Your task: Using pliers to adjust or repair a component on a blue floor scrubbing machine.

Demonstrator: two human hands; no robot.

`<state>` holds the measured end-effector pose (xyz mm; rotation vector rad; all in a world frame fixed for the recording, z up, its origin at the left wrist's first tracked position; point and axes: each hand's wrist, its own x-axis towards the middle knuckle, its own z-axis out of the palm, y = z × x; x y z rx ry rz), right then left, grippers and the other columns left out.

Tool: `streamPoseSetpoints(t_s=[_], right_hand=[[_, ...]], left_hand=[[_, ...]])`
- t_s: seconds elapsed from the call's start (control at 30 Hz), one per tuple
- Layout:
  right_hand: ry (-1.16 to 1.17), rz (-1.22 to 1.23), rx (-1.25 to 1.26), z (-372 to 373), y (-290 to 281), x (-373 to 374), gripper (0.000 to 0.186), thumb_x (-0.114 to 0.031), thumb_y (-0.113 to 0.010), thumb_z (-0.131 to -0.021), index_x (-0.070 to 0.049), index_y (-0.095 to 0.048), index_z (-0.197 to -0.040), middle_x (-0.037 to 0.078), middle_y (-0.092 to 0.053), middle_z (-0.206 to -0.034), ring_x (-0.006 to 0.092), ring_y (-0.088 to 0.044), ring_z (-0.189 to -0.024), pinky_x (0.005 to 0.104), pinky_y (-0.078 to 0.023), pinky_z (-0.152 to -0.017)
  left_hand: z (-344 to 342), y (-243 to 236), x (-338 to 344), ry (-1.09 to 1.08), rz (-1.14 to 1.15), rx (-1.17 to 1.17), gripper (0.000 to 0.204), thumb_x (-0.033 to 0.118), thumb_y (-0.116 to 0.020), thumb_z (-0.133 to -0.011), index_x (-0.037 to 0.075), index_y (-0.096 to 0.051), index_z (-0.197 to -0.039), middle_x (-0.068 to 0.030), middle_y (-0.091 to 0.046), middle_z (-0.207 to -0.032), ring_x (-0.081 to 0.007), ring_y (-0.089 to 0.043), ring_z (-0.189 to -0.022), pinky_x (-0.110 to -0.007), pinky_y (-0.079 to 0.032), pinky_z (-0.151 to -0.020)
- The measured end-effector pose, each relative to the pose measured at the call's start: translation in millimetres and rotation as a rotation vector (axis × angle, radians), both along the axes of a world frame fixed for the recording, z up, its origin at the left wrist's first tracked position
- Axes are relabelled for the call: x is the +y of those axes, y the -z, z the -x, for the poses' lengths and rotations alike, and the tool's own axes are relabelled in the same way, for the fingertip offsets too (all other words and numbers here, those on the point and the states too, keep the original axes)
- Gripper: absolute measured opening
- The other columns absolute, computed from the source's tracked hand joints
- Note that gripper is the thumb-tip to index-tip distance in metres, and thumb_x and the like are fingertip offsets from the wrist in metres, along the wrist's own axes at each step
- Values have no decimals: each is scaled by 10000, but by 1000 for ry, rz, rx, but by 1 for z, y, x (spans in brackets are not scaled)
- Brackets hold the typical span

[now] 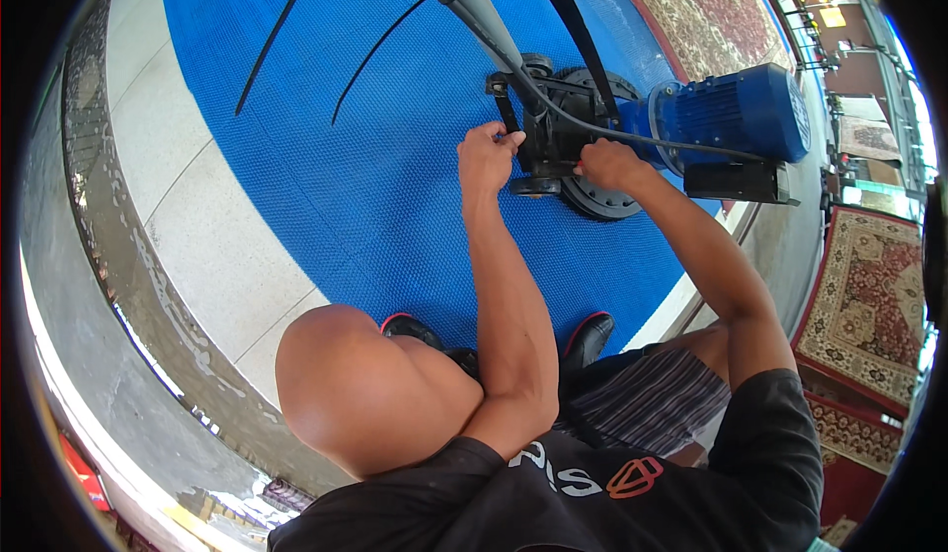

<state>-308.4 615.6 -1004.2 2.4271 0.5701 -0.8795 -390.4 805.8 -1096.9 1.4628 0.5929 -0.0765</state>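
Note:
A floor scrubbing machine with a blue motor (pixel 736 116) and a black round base (pixel 599 201) lies tipped on its side, its thick handle pole (pixel 469 9) rising toward the far edge. My left hand (pixel 487 157) is closed, thumb and fingers pinching the lower end of a short black bar (pixel 506 103) beside the wheel bracket. My right hand (pixel 607 165) is closed near the base, by the small wheel (pixel 536 186). A bit of red shows at its fingertips; what it grips is mostly hidden.
The machine rests on a blue textured mat (pixel 395 187) edged by pale tiles (pixel 222 226). A black cable (pixel 632 137) runs across the motor. Patterned rugs lie beyond (pixel 691 9) and hang at the right (pixel 859 305). My black shoes (pixel 590 338) stand on the mat.

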Motion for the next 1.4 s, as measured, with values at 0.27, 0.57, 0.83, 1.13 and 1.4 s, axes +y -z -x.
streamPoseSetpoints(t_s=[0.27, 0.57, 0.83, 1.13, 1.4], right_hand=[[-45, 16, -51, 11, -7, 14, 366, -358, -693, -1007, -29, -770, -1146, 232, -719, -1222, 428, -713, -1139, 521, -591, -937], [-108, 124, -91, 18, -9, 51, 248, -124, -633, -954, -43, -800, -1119, 182, -751, -1227, 359, -725, -1177, 463, -606, -921], [-243, 180, -117, 27, 0, 68, 244, -141, -647, -962, -43, -813, -1111, 161, -779, -1188, 321, -765, -1098, 416, -623, -893], [-289, -9, -127, 17, -2, 37, 182, -125, -657, -949, -22, -804, -976, 190, -787, -1010, 370, -781, -968, 466, -637, -816], [-323, -223, -59, -6, 14, -17, 270, -269, -733, -956, -7, -774, -906, 237, -748, -846, 409, -755, -848, 505, -612, -754]], left_hand=[[-1, -2, -3, -18, 18, -13, 253, 236, -810, -918, -8, -754, -953, -90, -749, -813, -172, -690, -742, -369, -534, -683], [1, -10, -1, -26, 20, 0, 263, 223, -798, -922, -34, -749, -941, -135, -735, -778, -242, -690, -722, -439, -518, -700], [-1, -7, -2, -16, 36, -7, 273, 227, -798, -922, -39, -752, -956, -135, -743, -785, -249, -696, -723, -437, -519, -700], [-2, -2, -3, -36, 25, -22, 265, 223, -824, -902, -28, -743, -927, -94, -741, -779, -155, -653, -683, -358, -492, -629], [-3, -7, -4, -15, 30, 5, 247, 222, -823, -913, -11, -743, -917, -85, -735, -778, -147, -651, -693, -354, -495, -628]])
